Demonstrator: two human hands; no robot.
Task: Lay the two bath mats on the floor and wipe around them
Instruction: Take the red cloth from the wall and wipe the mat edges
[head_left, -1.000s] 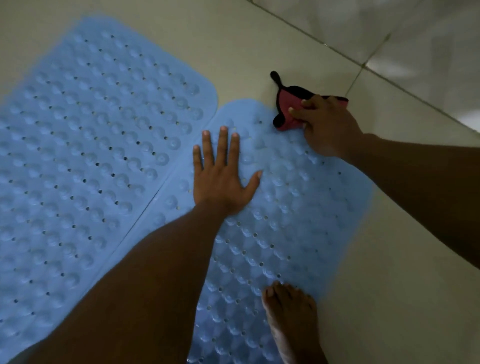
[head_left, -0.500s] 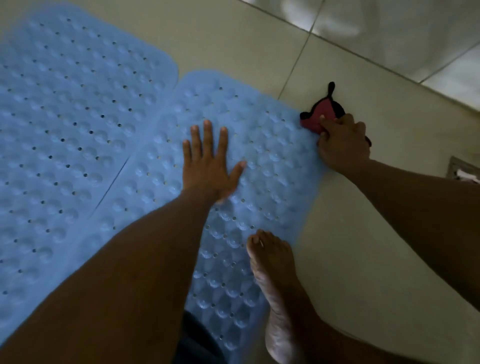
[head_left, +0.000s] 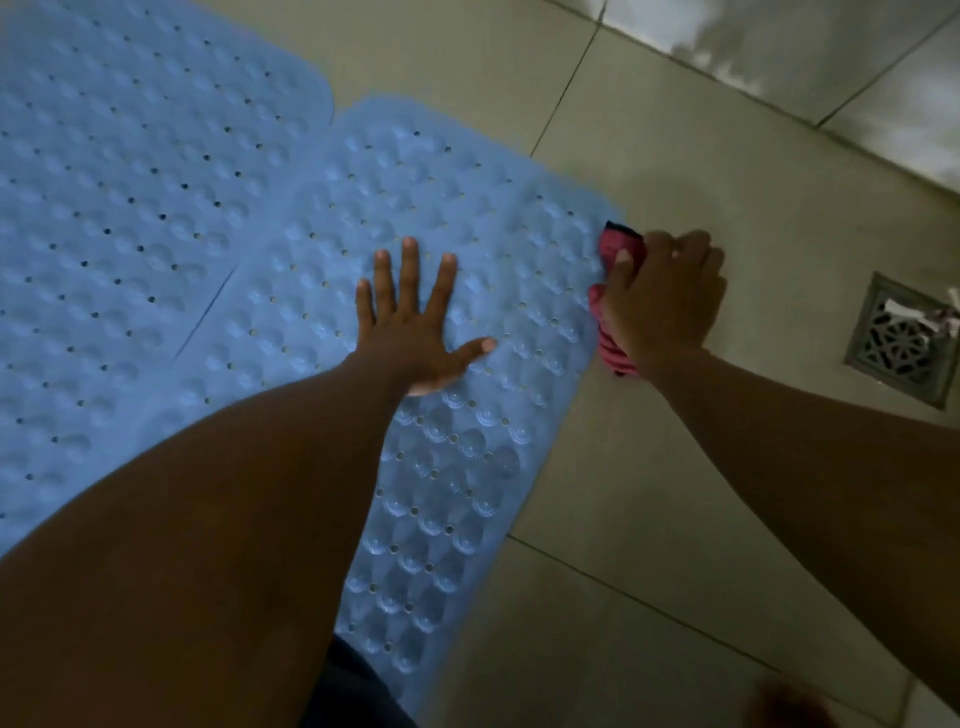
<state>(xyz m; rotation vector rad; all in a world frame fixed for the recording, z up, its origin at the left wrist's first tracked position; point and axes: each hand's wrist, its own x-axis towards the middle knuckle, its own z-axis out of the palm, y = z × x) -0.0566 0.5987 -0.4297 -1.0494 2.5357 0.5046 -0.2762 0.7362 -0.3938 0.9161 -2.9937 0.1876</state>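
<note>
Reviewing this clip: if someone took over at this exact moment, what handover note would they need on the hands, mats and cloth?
Hands: the left hand is open, pressed flat on the right mat. The right hand grips the red cloth against the floor at that mat's right edge.
Things: the left mat and right mat lie side by side; a floor drain sits right of the cloth.
Done: both mats laid.
Left: wiping around the mats; how much is already wiped cannot be told.

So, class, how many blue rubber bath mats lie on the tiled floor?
2. One blue rubber bath mat lies at the left; the second mat lies beside it, under the flat left hand.
</note>
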